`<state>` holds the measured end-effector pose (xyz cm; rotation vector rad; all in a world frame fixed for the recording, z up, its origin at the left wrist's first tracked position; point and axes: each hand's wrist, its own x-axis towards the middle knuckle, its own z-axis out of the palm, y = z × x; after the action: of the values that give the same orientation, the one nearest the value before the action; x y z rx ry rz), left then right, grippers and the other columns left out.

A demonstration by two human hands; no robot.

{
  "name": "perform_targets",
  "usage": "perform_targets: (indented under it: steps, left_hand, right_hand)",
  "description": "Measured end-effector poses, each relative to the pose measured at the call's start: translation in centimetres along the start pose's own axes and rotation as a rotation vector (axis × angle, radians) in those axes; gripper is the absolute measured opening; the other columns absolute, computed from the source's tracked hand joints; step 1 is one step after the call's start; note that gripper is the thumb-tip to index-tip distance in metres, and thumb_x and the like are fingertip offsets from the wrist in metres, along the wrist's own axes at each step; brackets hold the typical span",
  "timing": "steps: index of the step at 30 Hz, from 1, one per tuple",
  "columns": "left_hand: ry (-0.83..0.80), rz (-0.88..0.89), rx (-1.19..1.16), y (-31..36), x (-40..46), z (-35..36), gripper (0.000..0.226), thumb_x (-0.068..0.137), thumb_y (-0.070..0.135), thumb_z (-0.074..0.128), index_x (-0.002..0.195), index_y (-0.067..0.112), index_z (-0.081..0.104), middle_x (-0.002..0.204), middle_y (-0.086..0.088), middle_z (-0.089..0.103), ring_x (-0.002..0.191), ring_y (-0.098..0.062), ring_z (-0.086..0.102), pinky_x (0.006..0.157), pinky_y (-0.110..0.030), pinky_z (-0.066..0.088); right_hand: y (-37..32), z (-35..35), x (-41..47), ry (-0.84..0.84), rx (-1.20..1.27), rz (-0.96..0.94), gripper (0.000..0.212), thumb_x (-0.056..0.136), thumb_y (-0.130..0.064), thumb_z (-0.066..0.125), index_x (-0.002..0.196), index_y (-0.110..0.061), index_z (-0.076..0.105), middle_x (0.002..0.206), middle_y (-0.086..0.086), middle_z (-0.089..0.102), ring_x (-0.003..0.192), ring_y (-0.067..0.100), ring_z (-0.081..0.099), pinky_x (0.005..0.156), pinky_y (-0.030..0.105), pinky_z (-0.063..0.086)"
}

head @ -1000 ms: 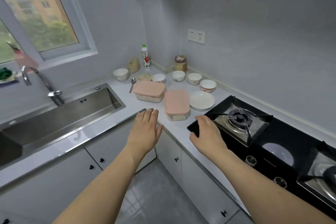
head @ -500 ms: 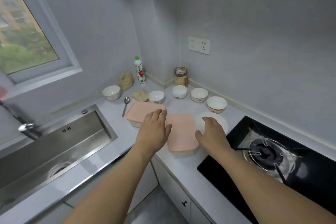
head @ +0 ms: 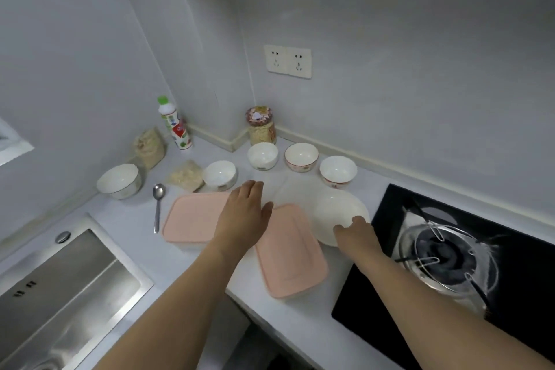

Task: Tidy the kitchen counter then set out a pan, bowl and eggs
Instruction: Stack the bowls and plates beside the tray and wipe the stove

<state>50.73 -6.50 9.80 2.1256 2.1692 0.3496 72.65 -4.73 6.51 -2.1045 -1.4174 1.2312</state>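
White and smooth, the plate (head: pixel 336 213) sits on the counter (head: pixel 300 315) beside the stove (head: pixel 450 249); your right hand (head: pixel 357 237) curls on its near rim, so a weak grip could drop it. Your left hand (head: pixel 243 213) hovers flat and holds nothing over the pink boxes (head: pixel 288 249), and could bump the bowls (head: pixel 219 174).

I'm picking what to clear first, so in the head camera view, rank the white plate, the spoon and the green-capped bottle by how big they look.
1. white plate, clearly the largest
2. green-capped bottle
3. spoon, about as long as the bottle but much thinner; it lies nearer the camera, so this order is unsure.
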Motion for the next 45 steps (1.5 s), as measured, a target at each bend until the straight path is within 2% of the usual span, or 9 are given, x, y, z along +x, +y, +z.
perform_targets:
  steps: [7,11,15,24,35,39,40,42,45]
  left_hand:
    - [-0.111,0.099,-0.021,-2.2,6.9,2.0,0.053,0.100,0.035,0.043,0.144,0.006,0.034,0.146,-0.013,0.038,0.132,-0.033,0.036,0.109,-0.038,0.026]
    - [-0.200,0.157,-0.054,-2.4,9.0,3.4,0.055,0.100,0.036,0.041,0.146,0.008,0.031,0.149,-0.010,0.035,0.134,-0.030,0.034,0.109,-0.036,0.026]
    - [-0.303,0.198,-0.076,-2.9,10.0,4.4,0.057,0.100,0.039,0.041,0.147,0.010,0.029,0.151,-0.008,0.033,0.137,-0.028,0.032,0.111,-0.035,0.025]
    - [-0.408,0.127,-0.177,-3.9,10.7,5.8,0.057,0.098,0.042,0.044,0.146,0.013,0.032,0.151,-0.005,0.034,0.136,-0.025,0.035,0.110,-0.036,0.029]
    - [-0.434,-0.035,-0.295,-3.5,9.7,7.7,0.052,0.098,0.041,0.045,0.144,0.019,0.037,0.150,0.001,0.034,0.131,-0.023,0.042,0.106,-0.036,0.034]
    - [-0.441,-0.098,-0.342,-3.2,8.8,8.2,0.051,0.097,0.040,0.045,0.143,0.017,0.039,0.148,0.000,0.036,0.128,-0.023,0.045,0.106,-0.035,0.034]
    - [-0.442,-0.120,-0.357,-3.2,8.5,8.3,0.051,0.097,0.040,0.046,0.142,0.017,0.039,0.147,-0.001,0.037,0.129,-0.024,0.044,0.107,-0.036,0.035]
    - [-0.444,-0.177,-0.402,-3.0,7.9,8.2,0.053,0.096,0.039,0.047,0.143,0.016,0.039,0.148,-0.002,0.036,0.131,-0.025,0.041,0.109,-0.040,0.034]
    - [-0.408,-0.282,-0.484,-2.5,7.4,7.9,0.059,0.092,0.039,0.052,0.143,0.014,0.037,0.148,-0.006,0.035,0.134,-0.027,0.037,0.111,-0.038,0.031]
  right_hand:
    - [-1.1,1.7,3.8,0.085,0.212,0.317,0.046,0.087,-0.018,0.050,0.129,0.000,0.047,0.120,0.017,0.057,0.088,0.027,0.052,0.071,0.029,0.044]
    - [-0.6,3.0,5.8,0.114,0.419,0.471,0.044,0.090,-0.011,0.048,0.131,0.003,0.045,0.103,0.014,0.051,0.081,0.026,0.049,0.072,0.031,0.042]
    - [-0.4,4.0,7.1,0.133,0.552,0.595,0.042,0.092,-0.013,0.048,0.132,0.002,0.045,0.101,0.014,0.045,0.089,0.029,0.047,0.078,0.036,0.044]
    - [1.3,7.5,10.1,0.186,0.904,0.710,0.038,0.080,-0.009,0.051,0.118,-0.011,0.055,0.108,0.017,0.065,0.091,0.038,0.067,0.075,0.046,0.054]
    - [2.6,8.7,11.6,0.229,0.870,0.726,0.034,0.086,0.000,0.050,0.119,-0.003,0.056,0.111,0.021,0.062,0.098,0.040,0.063,0.086,0.054,0.052]
    - [1.9,8.4,11.3,0.193,0.886,0.710,0.028,0.085,-0.001,0.046,0.110,0.002,0.057,0.089,0.024,0.065,0.068,0.034,0.065,0.065,0.046,0.057]
    - [1.4,8.0,10.8,0.165,0.861,0.701,0.027,0.088,-0.002,0.043,0.109,0.009,0.054,0.073,0.024,0.062,0.056,0.028,0.061,0.067,0.042,0.057]
    - [0.1,6.9,9.4,0.104,0.882,0.679,0.033,0.094,-0.005,0.034,0.115,0.014,0.049,0.051,0.017,0.050,0.041,0.021,0.048,0.093,0.033,0.050]
    - [-1.3,5.4,7.8,0.125,0.946,0.622,0.031,0.094,-0.004,0.026,0.113,-0.002,0.050,0.065,0.016,0.050,0.054,0.026,0.048,0.093,0.041,0.047]
